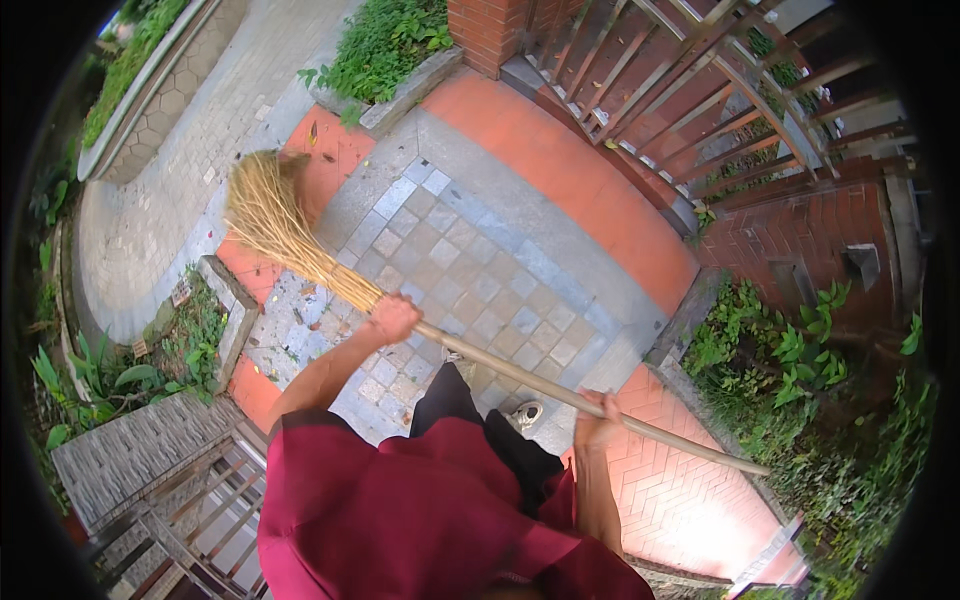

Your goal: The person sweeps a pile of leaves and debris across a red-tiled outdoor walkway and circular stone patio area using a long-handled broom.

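A straw broom [281,214] slants across the view, its bristle head fanned out over the red paving at the upper left. My left hand [394,319] is closed around the broom where the bound straw meets the wooden handle [502,364]. Farther along that pole my right hand [598,416] also grips it, with the bare end jutting out past the hand to the right. The bristle tips are blurred, and I cannot tell whether they touch the ground. Dry leaves and bits of debris [307,300] lie scattered on the paving beside the broom head.
A metal gate [660,97] and brick pillar [484,37] stand at the top. Stone curbs edge planting beds at the left [229,296], top [412,90] and right [712,397]. A brick-paved path [180,142] curves along the upper left. Metal railings [202,517] stand at lower left.
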The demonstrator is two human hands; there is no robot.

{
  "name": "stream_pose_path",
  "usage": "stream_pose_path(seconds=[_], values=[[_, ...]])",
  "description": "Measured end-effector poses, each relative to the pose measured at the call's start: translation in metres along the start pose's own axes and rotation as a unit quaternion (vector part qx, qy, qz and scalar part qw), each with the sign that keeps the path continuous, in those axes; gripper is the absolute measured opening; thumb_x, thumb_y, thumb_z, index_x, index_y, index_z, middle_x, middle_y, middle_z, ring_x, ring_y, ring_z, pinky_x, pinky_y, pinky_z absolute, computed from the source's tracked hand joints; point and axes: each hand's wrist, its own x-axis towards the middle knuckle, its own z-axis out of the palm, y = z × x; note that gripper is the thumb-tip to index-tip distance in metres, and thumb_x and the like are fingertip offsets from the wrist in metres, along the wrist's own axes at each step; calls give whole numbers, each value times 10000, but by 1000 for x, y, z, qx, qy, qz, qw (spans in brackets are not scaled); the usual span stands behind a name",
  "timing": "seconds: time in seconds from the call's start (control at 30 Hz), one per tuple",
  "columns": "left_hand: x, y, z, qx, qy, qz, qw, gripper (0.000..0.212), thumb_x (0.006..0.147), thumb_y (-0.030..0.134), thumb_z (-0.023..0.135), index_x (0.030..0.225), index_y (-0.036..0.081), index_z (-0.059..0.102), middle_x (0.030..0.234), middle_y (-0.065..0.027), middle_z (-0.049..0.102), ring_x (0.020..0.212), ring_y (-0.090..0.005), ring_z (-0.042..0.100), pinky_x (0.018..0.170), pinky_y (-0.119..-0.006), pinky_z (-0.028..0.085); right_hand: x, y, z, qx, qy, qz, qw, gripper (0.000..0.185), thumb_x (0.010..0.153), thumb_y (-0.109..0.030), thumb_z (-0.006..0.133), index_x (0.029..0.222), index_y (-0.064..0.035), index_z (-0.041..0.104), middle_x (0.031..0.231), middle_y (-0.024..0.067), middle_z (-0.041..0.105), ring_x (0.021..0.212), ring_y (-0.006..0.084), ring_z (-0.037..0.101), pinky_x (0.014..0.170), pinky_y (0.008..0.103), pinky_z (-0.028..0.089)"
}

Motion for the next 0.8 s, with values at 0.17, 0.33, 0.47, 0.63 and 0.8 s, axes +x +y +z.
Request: stream_pose_path(seconds=[0.17,0.33,0.47,0.63,0.8], values=[[2,31,-26,40,48,62,996,126,637,147,578,739,111,641,737,-61,631,798,-213,596,804,-368,428,-22,-17,-46,68,-126,-24,989,195,854,-224,576,826,-32,564,801,150,621,775,283,589,816,455,456],[12,210,-70,-83,150,173,970,107,583,127,579,684,105,604,659,-45,592,742,-203,572,712,-344,436,-89,-169,-146,141,-36,-143,979,236,899,-244,533,777,-42,525,701,93,525,717,204,477,671,339,415],[21,368,-97,-152,151,284,934,144,603,145,584,738,111,621,689,-24,601,741,-186,562,742,-323,425,-178,-283,-215,173,137,-417,882,165,847,-147,567,690,-110,534,556,-29,435,452,75,330,347,221,268],[28,498,-121,-208,196,399,871,153,644,138,577,783,105,631,729,-37,598,828,-168,531,813,-316,400,-321,-383,-276,48,76,-499,862,340,878,-151,542,597,-136,350,524,-30,258,450,76,229,417,232,220],[50,551,-144,-272,136,479,824,51,632,143,584,678,128,567,711,-12,589,832,-188,550,823,-309,403,-358,-412,-257,-28,-81,-522,849,306,882,-420,487,805,-127,525,590,49,489,486,188,418,494,335,424]])
